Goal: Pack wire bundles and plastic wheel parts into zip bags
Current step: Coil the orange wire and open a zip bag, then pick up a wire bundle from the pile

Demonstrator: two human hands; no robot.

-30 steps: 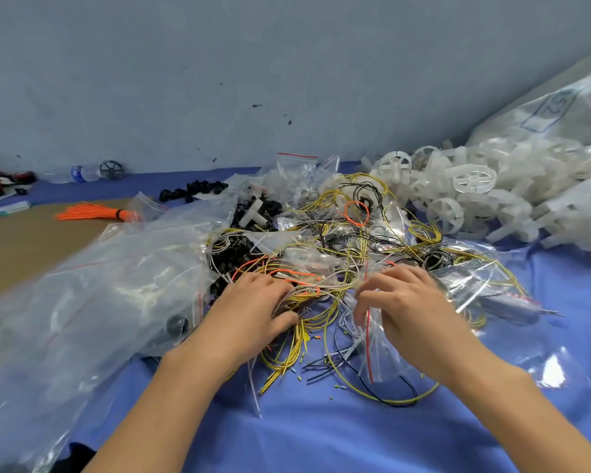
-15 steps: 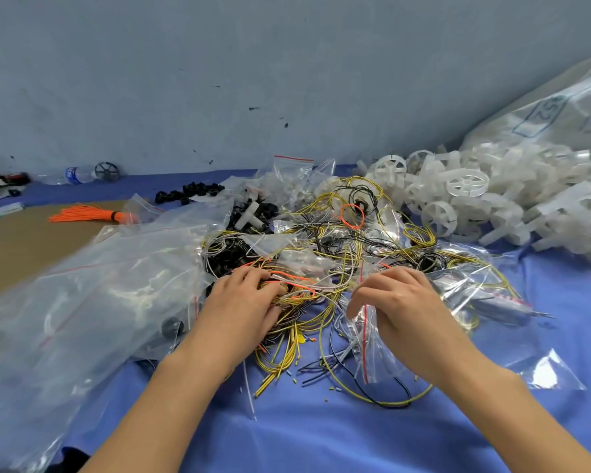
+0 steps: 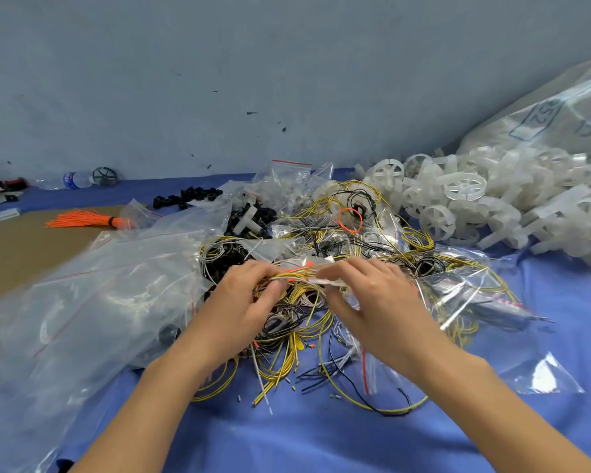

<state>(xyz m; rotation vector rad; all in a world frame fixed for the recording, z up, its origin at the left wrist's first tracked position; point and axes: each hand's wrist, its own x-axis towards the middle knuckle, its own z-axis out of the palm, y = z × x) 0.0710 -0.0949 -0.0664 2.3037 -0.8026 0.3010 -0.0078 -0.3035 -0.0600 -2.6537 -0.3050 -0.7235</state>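
Note:
A tangled heap of yellow, black and orange wires (image 3: 321, 233) lies on the blue cloth at centre, mixed with small clear zip bags. My left hand (image 3: 239, 302) pinches a bundle of yellow and orange wires (image 3: 289, 276) lifted just above the heap. My right hand (image 3: 372, 298) grips a small clear zip bag (image 3: 325, 279) whose mouth meets the end of that bundle. White plastic wheel parts (image 3: 464, 199) are piled at the right.
A large clear plastic bag (image 3: 82, 302) covers the left side. A big bag of white parts (image 3: 560, 114) leans at far right. Black small parts (image 3: 185, 196), an orange wire bundle (image 3: 82, 220), a water bottle (image 3: 72, 179) and a brown board (image 3: 14, 247) lie at left.
Both hands rose from the heap and came together. The left hand picked up a wire bundle and the right hand lifted a small zip bag to meet it.

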